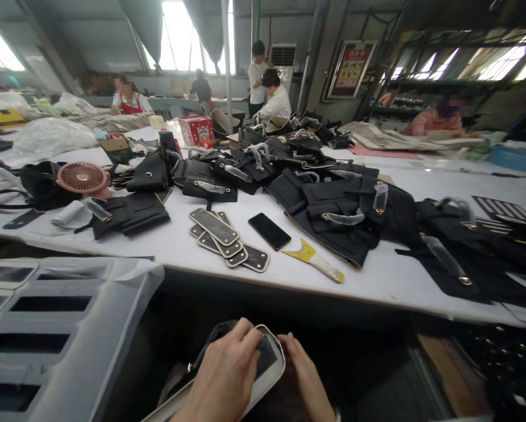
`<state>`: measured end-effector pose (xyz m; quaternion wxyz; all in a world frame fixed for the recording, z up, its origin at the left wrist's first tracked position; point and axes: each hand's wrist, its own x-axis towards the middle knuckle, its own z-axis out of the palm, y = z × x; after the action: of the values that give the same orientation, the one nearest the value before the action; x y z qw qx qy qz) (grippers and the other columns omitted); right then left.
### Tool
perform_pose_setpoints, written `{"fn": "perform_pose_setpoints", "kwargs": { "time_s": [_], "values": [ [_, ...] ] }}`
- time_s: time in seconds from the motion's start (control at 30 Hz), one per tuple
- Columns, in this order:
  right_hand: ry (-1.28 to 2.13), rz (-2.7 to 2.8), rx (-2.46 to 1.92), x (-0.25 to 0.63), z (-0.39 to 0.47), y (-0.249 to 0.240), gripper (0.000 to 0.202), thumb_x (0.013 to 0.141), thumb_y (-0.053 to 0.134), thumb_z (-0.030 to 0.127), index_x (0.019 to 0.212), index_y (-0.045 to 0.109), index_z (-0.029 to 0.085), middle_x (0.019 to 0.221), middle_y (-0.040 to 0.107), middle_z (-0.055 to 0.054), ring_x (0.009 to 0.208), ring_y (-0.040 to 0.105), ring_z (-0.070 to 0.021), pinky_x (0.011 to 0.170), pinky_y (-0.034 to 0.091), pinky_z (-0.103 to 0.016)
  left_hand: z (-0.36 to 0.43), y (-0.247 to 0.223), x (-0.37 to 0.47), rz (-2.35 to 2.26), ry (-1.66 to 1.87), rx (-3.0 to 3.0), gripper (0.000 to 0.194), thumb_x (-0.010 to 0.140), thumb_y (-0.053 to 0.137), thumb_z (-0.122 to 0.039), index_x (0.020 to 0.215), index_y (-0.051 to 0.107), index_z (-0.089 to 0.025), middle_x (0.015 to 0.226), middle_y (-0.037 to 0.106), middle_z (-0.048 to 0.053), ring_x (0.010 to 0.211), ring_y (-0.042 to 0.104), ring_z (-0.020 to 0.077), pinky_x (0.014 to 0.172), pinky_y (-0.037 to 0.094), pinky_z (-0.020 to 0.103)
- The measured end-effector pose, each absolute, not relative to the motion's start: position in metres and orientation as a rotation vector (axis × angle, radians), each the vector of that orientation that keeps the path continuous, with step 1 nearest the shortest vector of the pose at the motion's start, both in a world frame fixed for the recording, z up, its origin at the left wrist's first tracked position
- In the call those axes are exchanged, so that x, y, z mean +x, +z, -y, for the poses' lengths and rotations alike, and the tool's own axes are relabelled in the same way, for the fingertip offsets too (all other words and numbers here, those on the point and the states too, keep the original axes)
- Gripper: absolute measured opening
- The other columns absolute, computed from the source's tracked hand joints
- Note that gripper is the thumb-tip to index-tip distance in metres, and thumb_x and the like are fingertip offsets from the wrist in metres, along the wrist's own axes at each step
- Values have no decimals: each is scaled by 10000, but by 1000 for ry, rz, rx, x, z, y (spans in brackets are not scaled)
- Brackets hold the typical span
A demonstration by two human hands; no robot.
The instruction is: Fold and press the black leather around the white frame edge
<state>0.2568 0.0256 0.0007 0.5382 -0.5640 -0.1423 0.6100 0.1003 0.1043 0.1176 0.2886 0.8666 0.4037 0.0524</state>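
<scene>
workshop table (pixel 179 246): black bag pieces (pixel 333 205), phone (pixel 270 231), scraper (pixel 315 261). below its edge, left hand (pixel 227 375) and right hand (pixel 304 375) both closed on a padded panel (pixel 269 357), pressing it flat; next likely needs firm, even pressure.

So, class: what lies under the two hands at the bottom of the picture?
The left hand and right hand press on a long, pale-edged, dark-centred strip over dark bag material. What lies beneath that is hidden.
</scene>
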Motion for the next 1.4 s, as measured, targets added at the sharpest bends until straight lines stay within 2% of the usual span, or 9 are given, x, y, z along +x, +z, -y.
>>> {"fn": "perform_pose_setpoints", "kwargs": {
  "time_s": [0.07,0.17,0.23,0.33,0.53,0.77,1.03,1.23,1.4],
  "values": [
    [1224,558,-1532,260,-19,17,535,733,674,696,962,711,213,981,696,-59,938,603,-242,815,461,-284,-115,119,101,-1088,240,2261,367,852,422,-75,1092,611,-279,1079,622,13,956,630,172,826,516,282],
    [1079,813,-1689,256,-15,34,497,767,675,646,996,715,207,853,692,-58,777,602,-224,705,456,-280,-131,113,106,-987,245,2273,378,842,459,-98,1131,640,-261,1127,646,18,1043,611,184,927,493,303],
    [1026,919,-1766,253,-16,38,445,800,666,596,1005,719,205,720,665,-40,654,572,-206,609,419,-279,-141,106,109,-898,176,2300,351,843,452,-109,1065,690,-242,1058,693,23,1007,632,193,919,499,313],
    [980,1034,-1863,253,-20,37,375,824,641,543,964,733,208,666,654,-38,600,560,-206,569,388,-283,-153,99,112,-802,131,2308,315,842,458,-130,961,731,-232,953,723,28,928,662,196,869,512,301],
    [1004,1263,-1910,262,-25,41,294,884,548,442,785,703,213,774,682,-76,751,611,-247,685,427,-285,-165,98,113,-695,123,2262,327,790,459,-127,869,760,-228,889,740,24,845,682,178,793,510,259],
    [929,1319,-1863,256,-22,45,467,940,425,517,1086,720,187,965,724,-108,865,651,-248,771,474,-287,-174,92,118,-656,74,2191,350,694,466,-165,811,792,-216,834,776,67,821,698,227,750,500,293],
    [939,1249,-1879,247,-19,56,494,924,461,568,1178,699,217,1117,718,-103,1033,650,-274,874,508,-285,-180,87,116,-598,58,2097,379,677,481,-196,885,797,-207,879,784,68,851,706,217,745,491,272],
    [966,1195,-1905,246,-15,52,554,917,470,580,1249,653,176,1193,692,-140,1100,642,-308,963,499,-349,-179,82,113,-630,17,2059,356,665,549,-248,930,785,-265,958,781,43,895,707,253,757,514,304],
    [937,1179,-1877,248,-9,43,572,918,473,571,1272,638,153,1210,684,-149,1160,612,-327,974,509,-366,-176,82,116,-671,27,2076,370,682,507,-218,916,789,-268,961,781,43,912,703,259,785,510,334]
  ]
}}
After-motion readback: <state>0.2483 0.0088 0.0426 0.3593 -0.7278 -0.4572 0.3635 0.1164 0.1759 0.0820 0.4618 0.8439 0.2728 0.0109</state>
